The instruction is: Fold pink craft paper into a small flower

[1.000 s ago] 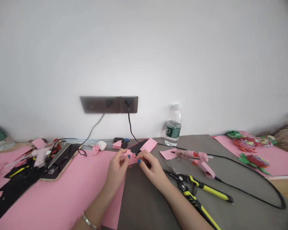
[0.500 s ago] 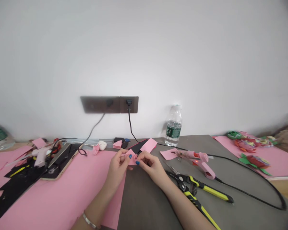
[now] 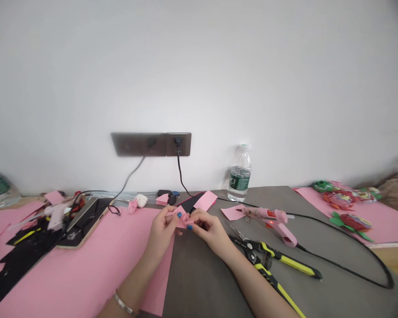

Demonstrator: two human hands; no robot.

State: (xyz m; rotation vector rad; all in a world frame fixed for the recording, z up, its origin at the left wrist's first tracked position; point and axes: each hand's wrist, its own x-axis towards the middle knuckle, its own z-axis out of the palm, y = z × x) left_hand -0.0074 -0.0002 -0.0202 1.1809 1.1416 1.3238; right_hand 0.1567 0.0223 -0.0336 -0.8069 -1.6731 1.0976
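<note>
A small folded pink paper piece (image 3: 183, 219) is held between both hands near the middle of the table. My left hand (image 3: 164, 227) pinches its left side with thumb and fingers. On its right side, my right hand (image 3: 207, 225) grips the paper between thumb and forefinger. Just behind my right hand, a flat pink paper strip (image 3: 206, 201) rests on a dark flat item. A large pink sheet (image 3: 119, 256) lies under and left of my left forearm.
A pink glue gun (image 3: 280, 223) with a looping black cable and yellow-black pliers (image 3: 268, 256) lie at right. Behind them stands a water bottle (image 3: 239, 176). At left is a phone (image 3: 86, 223); paper flowers (image 3: 351, 223) lie far right.
The fingers of my right hand have shifted slightly, and more of the folded pink paper shows between the two hands. The things on the table have stayed in place.
</note>
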